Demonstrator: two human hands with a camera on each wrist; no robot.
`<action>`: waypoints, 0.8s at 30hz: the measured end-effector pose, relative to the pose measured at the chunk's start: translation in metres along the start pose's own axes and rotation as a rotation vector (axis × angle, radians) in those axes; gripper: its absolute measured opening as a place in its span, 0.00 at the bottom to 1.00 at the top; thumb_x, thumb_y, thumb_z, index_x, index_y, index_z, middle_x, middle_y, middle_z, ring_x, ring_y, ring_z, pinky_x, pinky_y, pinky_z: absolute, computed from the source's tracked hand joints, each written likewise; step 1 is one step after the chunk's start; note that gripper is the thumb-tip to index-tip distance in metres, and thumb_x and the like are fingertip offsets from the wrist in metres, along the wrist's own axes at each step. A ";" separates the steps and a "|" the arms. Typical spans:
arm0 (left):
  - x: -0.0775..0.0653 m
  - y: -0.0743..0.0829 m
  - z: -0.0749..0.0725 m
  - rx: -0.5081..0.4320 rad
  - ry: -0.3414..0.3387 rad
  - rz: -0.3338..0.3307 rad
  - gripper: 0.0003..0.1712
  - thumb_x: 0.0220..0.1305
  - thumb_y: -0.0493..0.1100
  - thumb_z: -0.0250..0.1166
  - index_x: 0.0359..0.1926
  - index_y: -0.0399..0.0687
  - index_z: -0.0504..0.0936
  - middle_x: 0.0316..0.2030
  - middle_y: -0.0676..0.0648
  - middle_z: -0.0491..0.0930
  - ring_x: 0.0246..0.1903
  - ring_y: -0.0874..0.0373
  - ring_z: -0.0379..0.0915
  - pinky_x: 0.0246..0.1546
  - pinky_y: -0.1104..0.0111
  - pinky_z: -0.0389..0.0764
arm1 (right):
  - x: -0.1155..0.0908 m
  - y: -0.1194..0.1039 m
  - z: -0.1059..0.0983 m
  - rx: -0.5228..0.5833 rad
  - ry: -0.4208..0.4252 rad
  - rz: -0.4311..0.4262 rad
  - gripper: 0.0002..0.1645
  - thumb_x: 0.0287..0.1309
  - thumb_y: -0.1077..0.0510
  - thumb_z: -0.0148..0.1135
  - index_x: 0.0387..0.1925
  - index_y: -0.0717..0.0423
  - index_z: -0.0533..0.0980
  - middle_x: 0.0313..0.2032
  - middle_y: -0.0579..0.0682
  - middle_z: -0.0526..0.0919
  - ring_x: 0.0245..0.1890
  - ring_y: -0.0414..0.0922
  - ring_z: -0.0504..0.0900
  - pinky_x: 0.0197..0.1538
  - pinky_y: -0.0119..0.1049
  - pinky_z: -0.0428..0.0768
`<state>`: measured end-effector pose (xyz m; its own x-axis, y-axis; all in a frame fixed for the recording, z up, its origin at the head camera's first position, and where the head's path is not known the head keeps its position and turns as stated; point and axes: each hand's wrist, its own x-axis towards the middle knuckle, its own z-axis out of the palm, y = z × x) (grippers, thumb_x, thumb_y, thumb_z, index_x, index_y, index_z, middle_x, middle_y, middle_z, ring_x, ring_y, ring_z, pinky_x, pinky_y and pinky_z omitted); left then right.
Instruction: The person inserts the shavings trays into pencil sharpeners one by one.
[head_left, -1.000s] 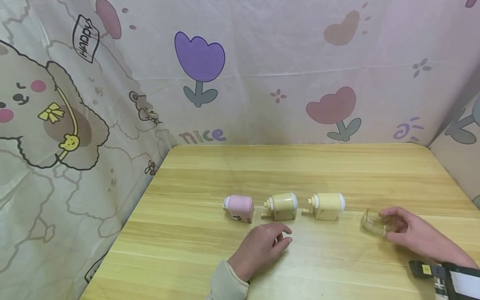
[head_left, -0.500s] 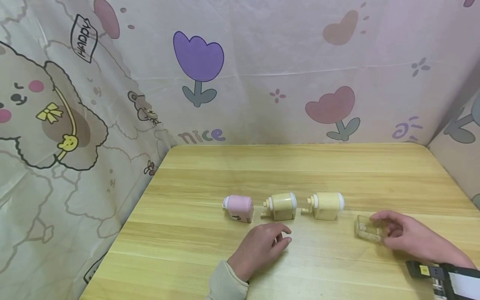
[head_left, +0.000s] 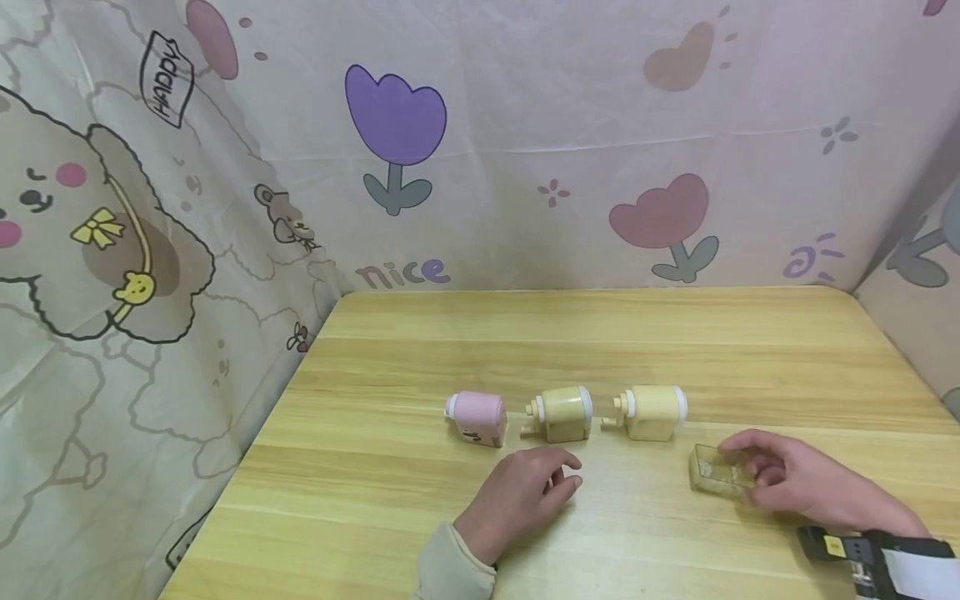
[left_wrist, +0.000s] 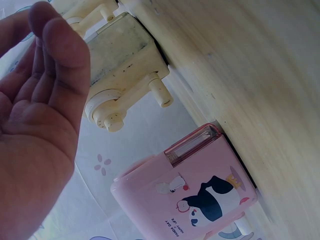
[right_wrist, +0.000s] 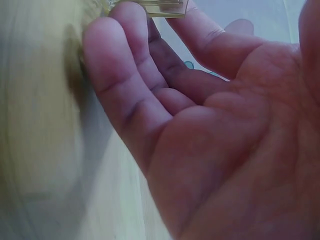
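My right hand (head_left: 802,482) pinches a clear yellowish shavings drawer (head_left: 705,472) between thumb and fingers, close over the table at the right. Only an edge of that drawer (right_wrist: 167,8) shows at the top of the right wrist view. Three crank pencil sharpeners stand in a row: a pink one (head_left: 482,417), a yellow one (head_left: 567,415) in the middle and another yellow one (head_left: 654,412) nearest the drawer. My left hand (head_left: 517,502) rests in front of the row, fingers loosely bent and holding nothing. A panda picture and a small clear window mark the pink sharpener's side (left_wrist: 185,200).
The wood-grain table (head_left: 450,342) ends at a patterned cloth (head_left: 510,208) hung behind it, with more cloth on the left and right sides. A black device (head_left: 862,550) is strapped to the right wrist.
My right hand has carried the shavings drawer leftward and slightly nearer, toward the right-hand yellow sharpener. The drawer has turned a little. My left hand and the sharpeners stay in place.
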<state>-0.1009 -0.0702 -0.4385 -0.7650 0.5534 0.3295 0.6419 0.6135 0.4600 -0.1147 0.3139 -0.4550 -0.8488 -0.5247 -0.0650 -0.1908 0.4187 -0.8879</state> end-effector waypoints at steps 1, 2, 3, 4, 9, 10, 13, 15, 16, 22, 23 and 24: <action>0.000 0.000 0.000 0.000 -0.001 0.000 0.10 0.66 0.48 0.58 0.42 0.51 0.82 0.24 0.65 0.71 0.23 0.79 0.61 0.27 0.84 0.64 | 0.001 0.000 0.001 0.014 -0.015 -0.002 0.33 0.47 0.69 0.64 0.57 0.69 0.65 0.36 0.58 0.71 0.32 0.42 0.72 0.31 0.36 0.74; 0.000 0.000 0.000 -0.001 -0.002 -0.001 0.10 0.66 0.48 0.58 0.42 0.51 0.82 0.24 0.65 0.71 0.23 0.78 0.61 0.27 0.84 0.64 | 0.002 0.000 0.002 0.027 -0.030 -0.006 0.33 0.48 0.69 0.64 0.57 0.69 0.64 0.37 0.58 0.72 0.32 0.42 0.72 0.32 0.36 0.74; 0.000 0.000 0.000 -0.004 -0.005 -0.002 0.10 0.67 0.48 0.58 0.42 0.50 0.82 0.24 0.65 0.70 0.23 0.78 0.61 0.27 0.84 0.64 | 0.002 0.000 0.002 0.045 -0.046 -0.004 0.33 0.48 0.69 0.64 0.58 0.70 0.64 0.38 0.58 0.72 0.33 0.43 0.72 0.32 0.36 0.74; 0.000 0.000 -0.001 -0.005 -0.007 -0.003 0.10 0.67 0.48 0.58 0.42 0.50 0.82 0.24 0.65 0.70 0.23 0.78 0.61 0.27 0.84 0.64 | 0.003 0.000 0.003 0.062 -0.061 0.005 0.33 0.49 0.69 0.64 0.58 0.70 0.64 0.39 0.58 0.72 0.33 0.43 0.71 0.33 0.36 0.75; 0.001 0.001 0.000 -0.010 -0.017 -0.005 0.10 0.67 0.48 0.58 0.42 0.50 0.82 0.24 0.65 0.70 0.23 0.78 0.61 0.27 0.84 0.65 | 0.006 -0.003 0.005 0.127 -0.107 0.042 0.34 0.48 0.68 0.63 0.58 0.68 0.63 0.41 0.59 0.71 0.34 0.44 0.72 0.34 0.37 0.76; 0.001 0.001 0.001 -0.010 -0.019 -0.006 0.11 0.67 0.48 0.58 0.42 0.50 0.82 0.25 0.65 0.71 0.23 0.78 0.61 0.28 0.83 0.65 | 0.006 -0.004 0.005 0.137 -0.115 0.046 0.33 0.48 0.68 0.63 0.58 0.68 0.63 0.41 0.59 0.71 0.34 0.45 0.72 0.34 0.37 0.76; 0.001 0.001 0.002 -0.013 -0.029 -0.007 0.11 0.68 0.49 0.57 0.42 0.50 0.82 0.25 0.65 0.71 0.24 0.78 0.61 0.28 0.84 0.65 | 0.008 -0.008 0.008 0.120 -0.124 0.051 0.33 0.48 0.67 0.65 0.57 0.66 0.64 0.40 0.59 0.71 0.34 0.45 0.72 0.36 0.37 0.76; 0.002 0.002 0.003 -0.011 -0.034 -0.001 0.11 0.68 0.49 0.57 0.43 0.51 0.82 0.26 0.65 0.72 0.24 0.78 0.61 0.29 0.84 0.65 | 0.008 -0.010 0.010 0.102 -0.128 0.055 0.33 0.48 0.66 0.66 0.56 0.66 0.64 0.40 0.59 0.71 0.34 0.45 0.72 0.36 0.37 0.76; 0.002 0.002 0.004 -0.008 -0.037 0.005 0.11 0.68 0.49 0.57 0.43 0.50 0.82 0.26 0.65 0.72 0.24 0.78 0.61 0.29 0.84 0.65 | 0.008 -0.011 0.011 0.088 -0.128 0.054 0.33 0.48 0.65 0.66 0.56 0.65 0.65 0.40 0.59 0.71 0.35 0.45 0.72 0.37 0.37 0.76; 0.005 0.006 0.010 0.039 -0.064 0.063 0.12 0.69 0.49 0.55 0.42 0.52 0.82 0.27 0.66 0.71 0.27 0.78 0.61 0.32 0.84 0.65 | 0.012 -0.015 0.019 0.074 -0.142 0.056 0.33 0.47 0.63 0.68 0.55 0.64 0.66 0.41 0.59 0.72 0.36 0.46 0.73 0.39 0.37 0.76; 0.005 0.007 0.010 0.052 -0.069 0.075 0.11 0.69 0.49 0.55 0.42 0.52 0.82 0.28 0.66 0.71 0.27 0.78 0.61 0.32 0.84 0.65 | 0.013 -0.016 0.020 0.083 -0.151 0.059 0.33 0.47 0.63 0.68 0.55 0.64 0.66 0.41 0.59 0.72 0.36 0.46 0.72 0.39 0.37 0.76; 0.006 0.009 0.010 0.068 -0.072 0.088 0.11 0.69 0.49 0.55 0.43 0.52 0.81 0.29 0.65 0.72 0.28 0.78 0.62 0.32 0.84 0.65 | 0.013 -0.016 0.021 0.089 -0.159 0.062 0.33 0.47 0.63 0.68 0.55 0.64 0.66 0.41 0.59 0.72 0.36 0.46 0.72 0.39 0.37 0.76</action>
<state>-0.0992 -0.0559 -0.4407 -0.7012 0.6444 0.3050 0.7105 0.5961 0.3740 -0.1125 0.2848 -0.4514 -0.7675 -0.6134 -0.1860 -0.0901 0.3905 -0.9162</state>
